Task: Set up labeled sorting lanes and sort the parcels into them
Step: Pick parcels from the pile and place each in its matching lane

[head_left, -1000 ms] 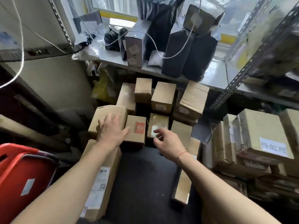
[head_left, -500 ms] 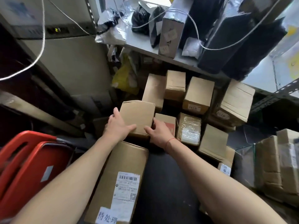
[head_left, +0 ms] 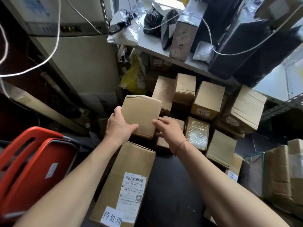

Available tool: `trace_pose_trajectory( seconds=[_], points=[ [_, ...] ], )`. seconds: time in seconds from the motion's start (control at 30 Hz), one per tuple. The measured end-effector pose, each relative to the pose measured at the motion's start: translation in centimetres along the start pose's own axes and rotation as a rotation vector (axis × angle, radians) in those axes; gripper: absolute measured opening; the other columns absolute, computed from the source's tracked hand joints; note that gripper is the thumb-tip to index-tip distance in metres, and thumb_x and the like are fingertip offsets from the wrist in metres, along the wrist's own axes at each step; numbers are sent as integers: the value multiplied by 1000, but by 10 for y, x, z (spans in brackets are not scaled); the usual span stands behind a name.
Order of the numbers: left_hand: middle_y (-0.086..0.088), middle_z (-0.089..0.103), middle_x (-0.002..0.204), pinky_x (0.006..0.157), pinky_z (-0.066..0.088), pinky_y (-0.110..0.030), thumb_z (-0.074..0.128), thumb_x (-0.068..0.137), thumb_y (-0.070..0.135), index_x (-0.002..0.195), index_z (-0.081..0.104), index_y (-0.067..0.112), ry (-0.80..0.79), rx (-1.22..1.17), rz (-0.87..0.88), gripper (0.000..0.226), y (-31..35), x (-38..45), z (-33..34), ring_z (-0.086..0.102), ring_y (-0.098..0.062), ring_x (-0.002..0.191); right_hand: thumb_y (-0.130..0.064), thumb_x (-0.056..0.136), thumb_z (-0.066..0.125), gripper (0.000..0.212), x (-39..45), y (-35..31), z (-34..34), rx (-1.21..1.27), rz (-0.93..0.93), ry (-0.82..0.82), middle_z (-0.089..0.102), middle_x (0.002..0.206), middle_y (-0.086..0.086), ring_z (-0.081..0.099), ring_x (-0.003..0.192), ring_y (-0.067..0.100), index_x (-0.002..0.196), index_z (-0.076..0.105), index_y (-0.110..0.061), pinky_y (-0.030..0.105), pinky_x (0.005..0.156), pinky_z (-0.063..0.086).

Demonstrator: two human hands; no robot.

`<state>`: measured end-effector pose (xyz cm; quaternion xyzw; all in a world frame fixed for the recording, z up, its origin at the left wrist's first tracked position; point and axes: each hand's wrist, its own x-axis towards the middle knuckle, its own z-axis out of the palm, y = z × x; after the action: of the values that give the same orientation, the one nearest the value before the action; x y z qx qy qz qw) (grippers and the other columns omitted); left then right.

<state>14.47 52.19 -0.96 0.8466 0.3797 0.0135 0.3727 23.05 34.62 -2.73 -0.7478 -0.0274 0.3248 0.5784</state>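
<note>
The left hand [head_left: 120,126] grips the near left corner of a plain brown cardboard box [head_left: 141,115], thumb across its top face and fingers wrapped round the left edge; the right hand [head_left: 168,128] meets the same box at its near right corner, fingertips pressed to the side, a thin red string around the wrist. The box sits tilted between both hands, its top face bare of any label, above the far end of a long carton [head_left: 124,182] lying on the dark floor [head_left: 172,185]. That long carton carries a white shipping label with a barcode, a QR code and small print too fine to read, and below it a white slip handwritten 待处理. Right of the held box stand more brown parcels in a cluster under a grey shelf [head_left: 164,51]: one [head_left: 207,99] with a sticker that reads 0340 seen upside down, a larger carton [head_left: 244,108] with an oval-marked number that I cannot make out, and a small box wrapped in clear tape [head_left: 197,132]. On the shelf lie black and silver mailer bags and a grey upright box [head_left: 183,35] with small stickers, crossed by a white cable. At the left edge stands a red plastic chair [head_left: 31,163] with a white tag. A panel at the upper left shows green digits, unreadable.
</note>
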Motion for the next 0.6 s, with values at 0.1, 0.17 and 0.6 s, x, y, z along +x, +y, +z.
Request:
trace_pose_trajectory(
  seconds=[0.1, 0.17, 0.6],
  points=[
    [-7, 52, 126, 88, 36, -28, 79, 86, 45, 126, 48, 16, 154, -187, 52, 58, 3, -13, -18, 53, -23, 111, -47, 101, 63, 37, -9, -20, -4, 386, 118, -41, 71, 105, 13, 73, 98, 40, 111, 73, -13, 43, 77, 62],
    [-7, 54, 116, 87, 37, -26, 66, 90, 57, 111, 51, 16, 265, -294, 159, 48, 2, -22, -28, 53, -20, 105, -61, 96, 63, 51, -14, -24, -7, 593, 202, -79, 68, 108, 15, 73, 101, 47, 105, 67, -11, 55, 82, 62],
    [7, 48, 132, 103, 45, -21, 75, 81, 67, 127, 61, 29, 251, -472, 373, 61, 25, -65, -33, 53, -2, 123, -54, 103, 52, 60, -50, -18, -43, 752, 61, -234, 62, 147, 16, 57, 139, 35, 148, 59, -15, 61, 115, 45]
  ],
)
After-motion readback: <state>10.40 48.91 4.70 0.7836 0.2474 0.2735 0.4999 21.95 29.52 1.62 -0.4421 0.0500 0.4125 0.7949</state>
